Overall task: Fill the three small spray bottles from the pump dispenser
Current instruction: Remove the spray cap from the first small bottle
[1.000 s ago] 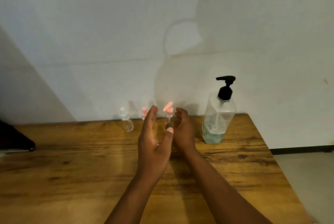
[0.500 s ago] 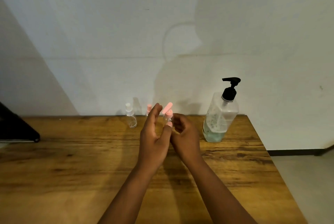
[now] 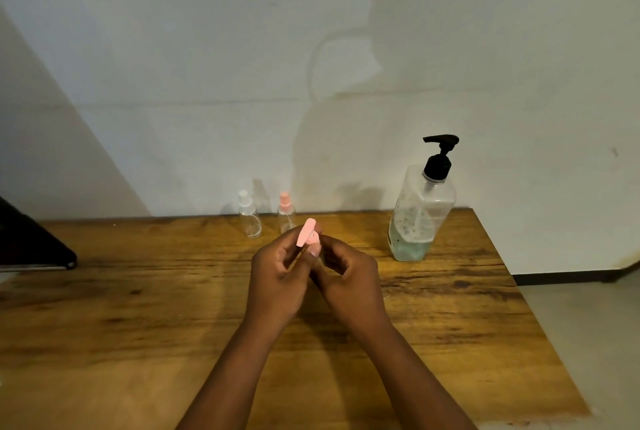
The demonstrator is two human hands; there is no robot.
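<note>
Both forearms extend from the lower edge of the view and converge above the middle of the wooden table (image 3: 138,308). The hands meet just in front of the far row of bottles.

Left hand (image 3: 277,277): raised, back of the hand toward the camera, fingers curled inward. Its fingertips (image 3: 306,253) pinch the pink spray head (image 3: 313,239) of the held spray bottle (image 3: 311,246). A long pink nail or cap piece (image 3: 306,232) stands up at a tilt above the fingertips; which of the two it is cannot be told.

Right hand (image 3: 349,277): set just beside the left hand and touching it near the fingertips. The fingers are curled round the lower part of the held spray bottle. The clear body of that bottle is almost wholly hidden between the hands.

Other task items:
- Clear-capped spray bottle (image 3: 249,218): upright near the far table edge, left of centre.
- Pink-capped spray bottle (image 3: 286,213): upright, just beside the clear-capped one on its right, behind the hands.
- Pump dispenser (image 3: 420,207): upright at the far right of the table, well apart from the hands. Black pump head, spout pointing left. The liquid fills only the lower part.

A dark object (image 3: 31,242) enters at the left edge. A pale wall (image 3: 207,48) rises behind the table.
</note>
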